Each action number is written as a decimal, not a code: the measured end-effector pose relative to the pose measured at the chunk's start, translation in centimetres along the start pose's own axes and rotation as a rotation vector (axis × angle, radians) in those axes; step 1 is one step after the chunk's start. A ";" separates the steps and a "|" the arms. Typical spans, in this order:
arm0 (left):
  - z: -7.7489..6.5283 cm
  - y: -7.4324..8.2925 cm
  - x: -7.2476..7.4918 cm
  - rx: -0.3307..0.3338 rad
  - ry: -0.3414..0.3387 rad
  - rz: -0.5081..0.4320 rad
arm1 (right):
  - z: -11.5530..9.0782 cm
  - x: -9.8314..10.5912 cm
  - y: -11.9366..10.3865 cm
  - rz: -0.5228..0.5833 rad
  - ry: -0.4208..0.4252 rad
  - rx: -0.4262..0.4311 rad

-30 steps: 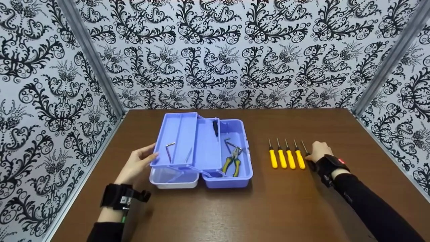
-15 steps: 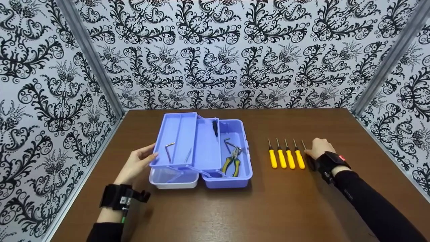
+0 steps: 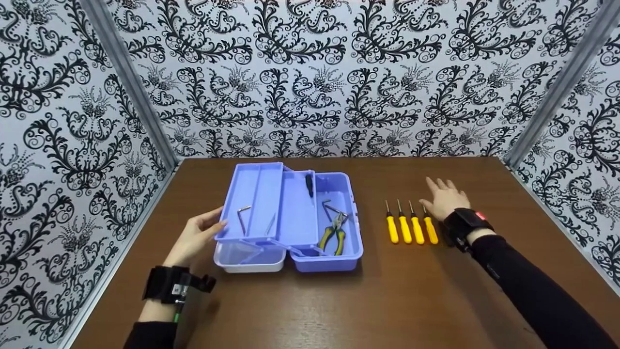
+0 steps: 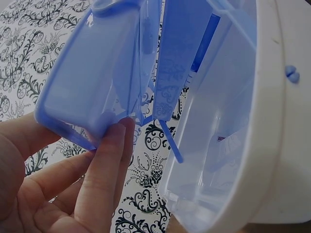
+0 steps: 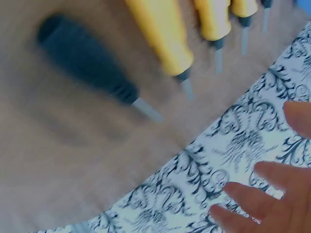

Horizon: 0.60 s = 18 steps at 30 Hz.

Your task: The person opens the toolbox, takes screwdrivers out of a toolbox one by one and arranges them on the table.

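Observation:
My left hand (image 3: 193, 237) pinches the left edge of the raised upper tray (image 3: 244, 186) of a lilac cantilever toolbox, thumb on the rim and fingers underneath; the left wrist view shows fingertips (image 4: 114, 141) against the tray. Over the right end of a row of screwdrivers, my right hand (image 3: 448, 201) is spread and holds nothing. Several yellow-handled screwdrivers (image 3: 392, 230) lie side by side, tips pointing away. At the row's right end, a black-handled screwdriver (image 5: 87, 60) lies on the table in the right wrist view; hand and wrist mostly hide it in the head view.
Pliers (image 3: 334, 235) and a hex key (image 3: 329, 208) lie in the toolbox base (image 3: 356, 249). The trays hold another hex key (image 3: 243, 222), a slim metal piece (image 3: 270, 224) and a small black screwdriver (image 3: 310, 185). Patterned walls (image 3: 300, 97) border the brown table (image 3: 310, 310).
My right hand has let go of the black screwdriver, opened its fingers and lifted slightly away and to the left. My left hand keeps its grip on the tray.

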<state>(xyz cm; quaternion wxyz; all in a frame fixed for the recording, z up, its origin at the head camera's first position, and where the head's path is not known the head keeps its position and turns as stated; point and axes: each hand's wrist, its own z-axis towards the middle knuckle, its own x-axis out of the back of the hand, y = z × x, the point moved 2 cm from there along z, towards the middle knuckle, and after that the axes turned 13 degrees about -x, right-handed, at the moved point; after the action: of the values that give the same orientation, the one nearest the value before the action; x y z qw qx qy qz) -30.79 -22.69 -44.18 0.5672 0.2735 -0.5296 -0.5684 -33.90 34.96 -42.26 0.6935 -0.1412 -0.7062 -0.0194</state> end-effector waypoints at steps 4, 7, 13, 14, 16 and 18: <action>0.0 0.0 0.0 -0.006 0.004 0.000 | 0.3 -1.0 -1.8 0.015 0.012 0.084; 0.0 0.0 -0.1 -0.001 0.003 -0.017 | 0.3 -1.4 -3.3 0.016 0.025 0.148; -0.1 0.1 -0.1 0.019 -0.006 -0.055 | -0.4 -1.3 -7.0 0.028 0.031 0.247; -0.1 0.1 -0.1 0.021 -0.006 -0.056 | -0.4 -1.3 -7.6 0.025 0.034 0.259; -0.1 0.2 -0.1 0.016 -0.003 -0.058 | -0.6 -1.3 -8.7 0.018 0.038 0.277; -0.1 0.1 -0.1 0.011 -0.002 -0.062 | -0.7 -1.4 -9.7 0.007 0.037 0.292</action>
<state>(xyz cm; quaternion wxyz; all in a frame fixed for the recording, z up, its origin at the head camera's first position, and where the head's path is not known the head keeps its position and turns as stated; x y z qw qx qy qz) -30.64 -22.63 -44.11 0.5473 0.2924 -0.5245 -0.5829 -35.42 25.26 -41.99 0.7198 -0.0407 -0.6880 0.0832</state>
